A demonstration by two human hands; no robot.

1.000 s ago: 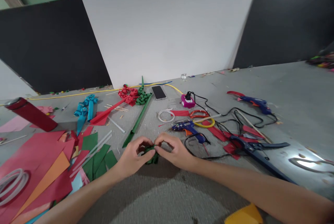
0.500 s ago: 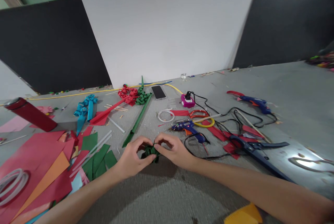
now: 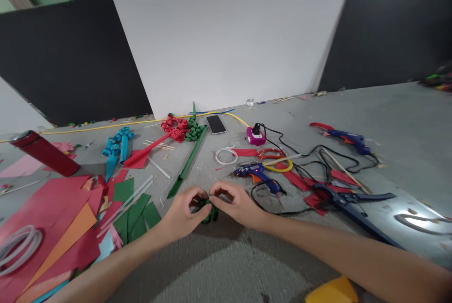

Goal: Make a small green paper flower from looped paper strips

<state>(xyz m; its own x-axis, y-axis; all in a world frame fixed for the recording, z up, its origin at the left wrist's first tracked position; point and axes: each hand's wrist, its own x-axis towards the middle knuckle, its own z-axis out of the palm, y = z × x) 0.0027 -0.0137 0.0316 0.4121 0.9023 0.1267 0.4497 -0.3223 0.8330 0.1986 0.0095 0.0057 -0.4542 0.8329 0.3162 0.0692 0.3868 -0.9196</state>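
Observation:
Between my two hands is a small dark green folded-paper piece (image 3: 211, 215), made of curled loops and held just above the grey floor. My left hand (image 3: 185, 209) pinches it from the left, thumb across its front. From the right, my right hand (image 3: 233, 202) grips its top edge between thumb and fingertips. Both sets of fingers hide much of the piece. Beyond my left hand lies a long green paper strip (image 3: 187, 164), folded lengthwise. It leads up to green paper flowers (image 3: 195, 131) beside red paper flowers (image 3: 175, 128).
Left are red paper sheets (image 3: 52, 199), green paper pieces (image 3: 137, 213), blue paper flowers (image 3: 118, 145) and a red flask (image 3: 45, 152). A phone (image 3: 216, 124) lies ahead. Right are a blue glue gun (image 3: 259, 173), another glue gun (image 3: 349, 139), a purple power socket (image 3: 255, 135), cables and a dark-handled cutter (image 3: 353, 204).
The green paper piece has turned slightly between my fingers, and more of its loops show below my left thumb. The whole view has shifted a little; both hands keep their grip.

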